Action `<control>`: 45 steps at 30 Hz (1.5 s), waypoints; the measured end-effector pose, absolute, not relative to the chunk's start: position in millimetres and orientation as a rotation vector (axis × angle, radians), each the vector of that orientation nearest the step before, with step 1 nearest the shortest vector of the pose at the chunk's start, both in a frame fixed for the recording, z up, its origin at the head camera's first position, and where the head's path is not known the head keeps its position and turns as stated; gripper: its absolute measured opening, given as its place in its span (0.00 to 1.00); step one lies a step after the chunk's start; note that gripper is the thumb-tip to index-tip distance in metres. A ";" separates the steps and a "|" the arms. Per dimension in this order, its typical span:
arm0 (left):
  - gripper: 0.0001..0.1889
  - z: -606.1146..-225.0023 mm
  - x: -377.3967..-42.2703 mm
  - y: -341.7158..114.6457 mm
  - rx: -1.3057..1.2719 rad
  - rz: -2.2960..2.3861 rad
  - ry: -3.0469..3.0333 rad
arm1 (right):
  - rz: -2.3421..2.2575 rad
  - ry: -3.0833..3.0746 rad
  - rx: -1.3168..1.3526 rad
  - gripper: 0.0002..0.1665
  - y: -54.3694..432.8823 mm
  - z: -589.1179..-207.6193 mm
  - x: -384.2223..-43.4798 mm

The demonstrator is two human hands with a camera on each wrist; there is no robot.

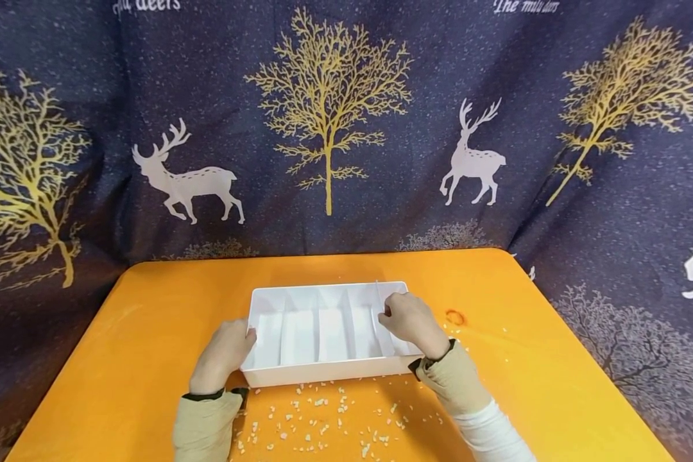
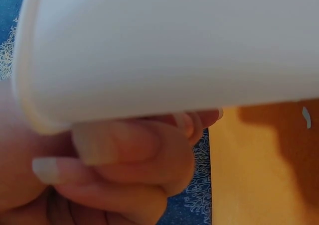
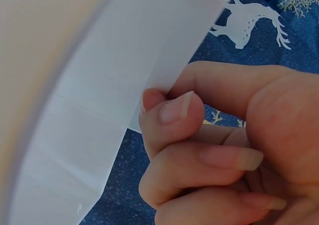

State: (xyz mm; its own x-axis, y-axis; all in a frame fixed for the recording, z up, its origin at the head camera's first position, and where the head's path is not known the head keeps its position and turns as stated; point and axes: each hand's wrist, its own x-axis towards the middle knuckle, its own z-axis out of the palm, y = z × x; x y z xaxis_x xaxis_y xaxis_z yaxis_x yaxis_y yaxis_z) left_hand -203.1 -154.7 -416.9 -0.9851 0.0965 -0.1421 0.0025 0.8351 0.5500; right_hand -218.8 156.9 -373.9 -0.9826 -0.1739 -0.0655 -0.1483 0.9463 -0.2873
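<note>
A white rectangular tray [image 1: 329, 372] with upright dividers making several long compartments lies on the orange tabletop. My left hand [image 1: 225, 353] grips its left wall; in the left wrist view the fingers [image 2: 144, 155] curl against the white plastic [image 2: 164, 46]. Over the tray's right end, my right hand [image 1: 412, 321] pinches a thin divider [image 1: 384, 337]. The right wrist view shows this translucent white panel [image 3: 174, 41] between the thumb and curled fingers [image 3: 179, 115]. The divider's top stands slightly above the tray's back rim. Part of the rightmost compartment is hidden behind the right hand.
Small pale crumbs [image 1: 320, 402] are scattered on the orange table [image 1: 167, 308] before the tray, with a few to its right. A reddish ring mark [image 1: 455, 317] is right of the tray. A dark blue deer-and-tree cloth [image 1: 381, 224] hangs behind and at the sides.
</note>
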 end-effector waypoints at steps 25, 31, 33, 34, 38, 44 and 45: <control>0.18 -417.9 -203.5 -154.4 0.084 0.846 2.857 | -0.430 3.047 -0.272 0.28 158.0 -372.6 -219.1; 0.18 -418.1 -203.4 -154.0 0.084 0.835 2.868 | -0.427 3.048 -0.272 0.27 157.5 -371.9 -219.4; 0.18 -417.8 -203.0 -153.7 0.083 0.837 2.868 | -0.424 3.047 -0.268 0.27 157.1 -371.4 -219.1; 0.18 -417.5 -202.6 -153.5 0.084 0.838 2.869 | -0.424 3.046 -0.265 0.27 157.1 -371.3 -218.9; 0.18 -416.7 -202.2 -152.6 0.090 0.840 2.871 | -0.424 3.048 -0.254 0.27 157.1 -370.9 -218.5; 0.18 -416.6 -202.1 -153.1 0.084 0.826 2.869 | -0.438 3.047 -0.262 0.27 157.2 -369.5 -218.1; 0.18 -416.6 -202.2 -153.3 0.082 0.827 2.867 | -0.441 3.048 -0.263 0.27 157.3 -369.3 -218.1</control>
